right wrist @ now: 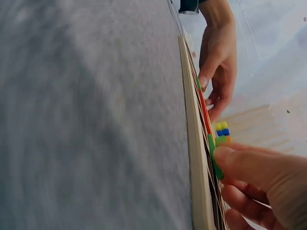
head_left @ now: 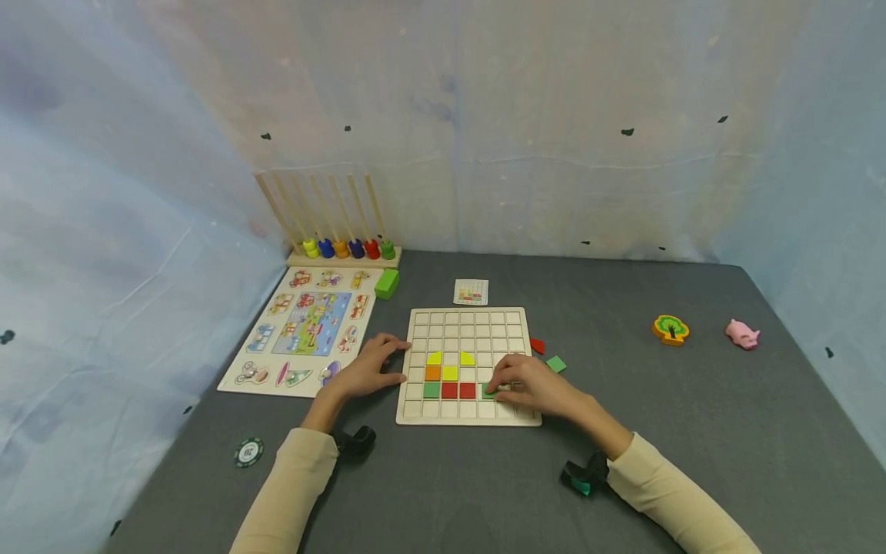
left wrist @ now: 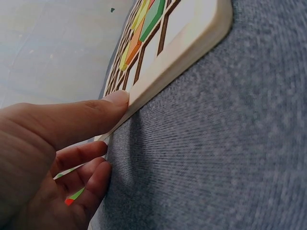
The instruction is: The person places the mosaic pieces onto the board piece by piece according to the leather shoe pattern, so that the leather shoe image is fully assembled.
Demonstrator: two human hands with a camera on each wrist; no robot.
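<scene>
A wooden grid board [head_left: 512, 315] lies flat on the dark table. My right hand [head_left: 533, 383] pinches a green tile [right wrist: 215, 155] between thumb and fingers, at a cell in the lower right of the grid. To its left, in the same row, sit a red tile [head_left: 467, 391], a second red tile and a green tile [head_left: 431, 390]. Above these are an orange tile [head_left: 432, 373] and a yellow tile [head_left: 450, 373], then two yellow pieces with slanted edges. With its thumb, my left hand [head_left: 367, 372] touches the board's left edge, its fingers loosely bent and holding nothing.
Behind the board lies a small pattern card [head_left: 471, 292]. A red piece [head_left: 537, 345] and green tile [head_left: 556, 364] rest at its right. Leftward are a picture puzzle [head_left: 242, 377], peg rack [head_left: 346, 260], green block [head_left: 387, 283] and chip [head_left: 248, 452]; far right, a toy tree [head_left: 671, 329] and pig [head_left: 743, 334].
</scene>
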